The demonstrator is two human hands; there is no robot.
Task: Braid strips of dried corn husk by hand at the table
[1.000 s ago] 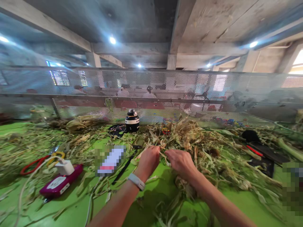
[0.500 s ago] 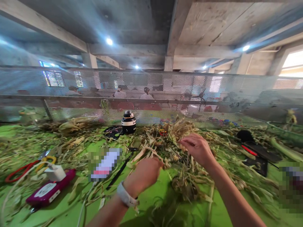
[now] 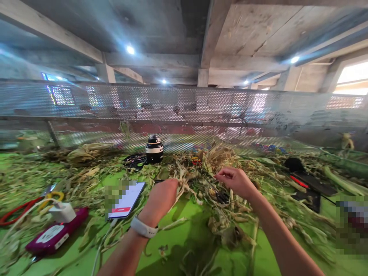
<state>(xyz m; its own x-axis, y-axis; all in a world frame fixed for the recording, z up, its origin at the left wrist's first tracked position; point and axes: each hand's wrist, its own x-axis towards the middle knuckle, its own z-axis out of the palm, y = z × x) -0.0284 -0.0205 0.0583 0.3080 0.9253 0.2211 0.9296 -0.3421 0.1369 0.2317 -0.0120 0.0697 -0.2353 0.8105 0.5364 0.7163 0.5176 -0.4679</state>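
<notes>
My left hand (image 3: 162, 199), wearing a pale wristband (image 3: 143, 227), is closed above the green table. At its fingertips is a bundle of dried, pale husk strips (image 3: 185, 182), whose ends splay up and to the right. To the right, my right hand (image 3: 235, 183) is raised with thumb and fingers pinched together. Whatever lies in that pinch is too small to make out. Below and between the hands are a dark thin-handled object (image 3: 221, 196), partly covered by scraps, and a crumpled brown husk (image 3: 230, 232).
Husk scraps litter the green table (image 3: 169, 255). Leftward lie a phone (image 3: 128, 201) on a cable, a purple power bank (image 3: 54, 235) with a white charger (image 3: 62, 212), and red-and-yellow-handled scissors (image 3: 21, 211). A black bottle (image 3: 154, 149) stands before a perforated metal screen (image 3: 184, 103).
My left hand has moved left and slightly up, and the husk bundle at its fingertips now shows more clearly. My right hand has shifted slightly downward, still pinched.
</notes>
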